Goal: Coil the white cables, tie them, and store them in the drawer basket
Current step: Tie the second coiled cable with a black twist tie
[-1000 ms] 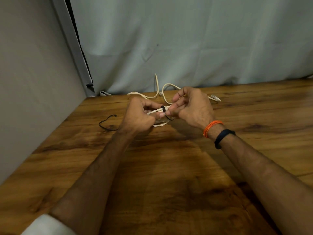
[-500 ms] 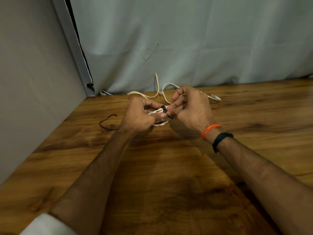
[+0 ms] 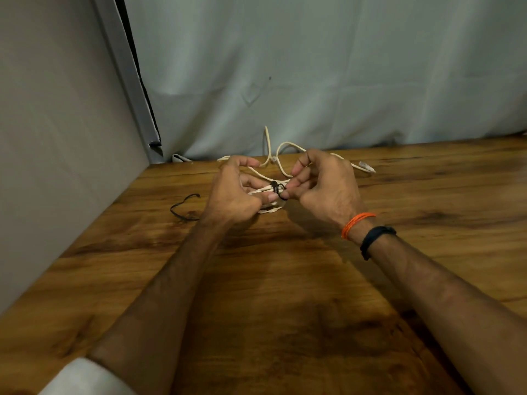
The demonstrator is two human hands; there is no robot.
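A coiled white cable (image 3: 268,210) is held just above the wooden table (image 3: 273,280), partly hidden between both hands. My left hand (image 3: 233,195) grips the coil from the left, thumb pressed along it. A black tie (image 3: 276,188) is wrapped around the coil's middle. My right hand (image 3: 322,189) pinches the tie's loose end with thumb and fingertips. Behind the hands a second white cable (image 3: 281,155) lies loose and uncoiled, its plug (image 3: 368,167) off to the right. No drawer basket is in view.
Another black tie (image 3: 182,208) lies on the table left of my left hand. A grey wall panel (image 3: 57,166) borders the table's left side and a pale curtain (image 3: 313,75) hangs along the back edge.
Both hands stay at the same spot. My right hand's fingers have shifted slightly on the black tie, and the left index finger has lifted off the coil.
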